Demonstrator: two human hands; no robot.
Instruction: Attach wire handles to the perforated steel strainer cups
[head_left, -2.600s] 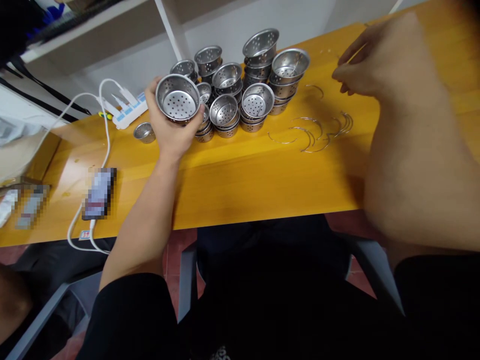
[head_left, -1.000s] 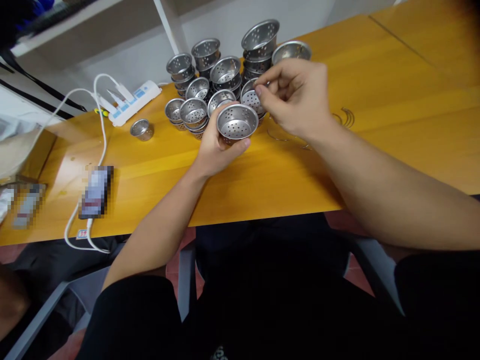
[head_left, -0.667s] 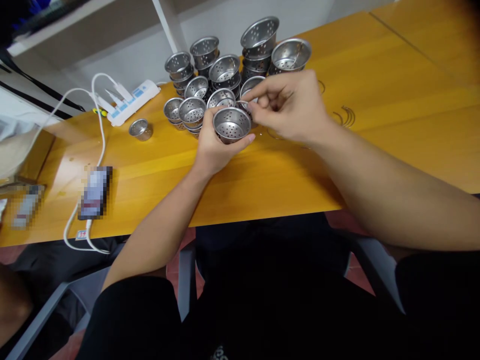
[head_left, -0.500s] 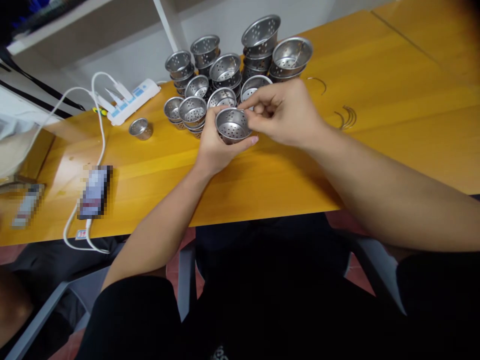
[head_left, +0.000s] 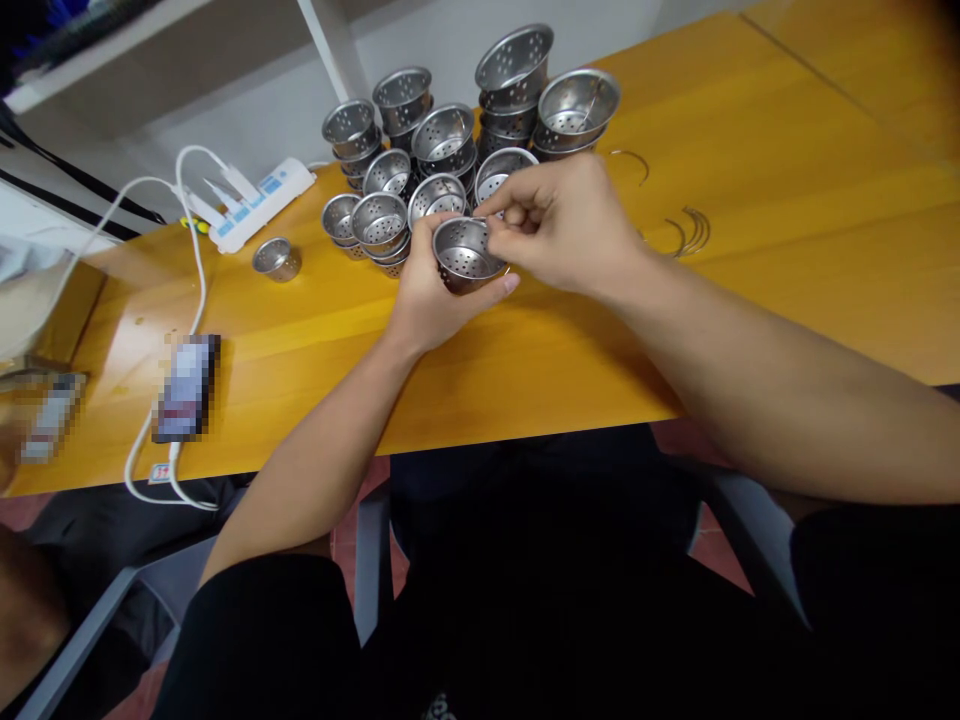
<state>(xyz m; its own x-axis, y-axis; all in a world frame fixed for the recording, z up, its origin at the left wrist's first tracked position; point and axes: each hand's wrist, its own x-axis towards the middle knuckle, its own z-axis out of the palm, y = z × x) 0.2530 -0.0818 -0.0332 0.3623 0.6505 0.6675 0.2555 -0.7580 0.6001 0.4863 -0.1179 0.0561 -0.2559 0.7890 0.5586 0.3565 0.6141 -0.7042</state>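
Observation:
A small perforated metal cup (head_left: 469, 250), tilted with its mouth toward me, is held by my left hand (head_left: 439, 290), the thumb below it and the fingers behind its left side. At the cup's upper right rim, the thumb and forefinger of my right hand (head_left: 551, 215) pinch a thin wire (head_left: 481, 218); most of it is hidden by the fingers. Just beyond the hands stand several stacks of similar perforated cups (head_left: 442, 140) in different sizes. Thin curved wires (head_left: 697, 232) lie on the table, right of my right hand.
A single small cup (head_left: 277, 260) stands apart on the wooden table (head_left: 322, 350). Left of it are a white power strip (head_left: 262, 205) with plugged-in cables and a phone (head_left: 187, 388) on a cable. Another phone (head_left: 54, 418) lies at far left. A shelf panel (head_left: 112, 50) rises behind.
My view has shifted slightly, so the table things appear a little further left. Both hands stay at the cup, and the right fingers keep their pinch at its rim.

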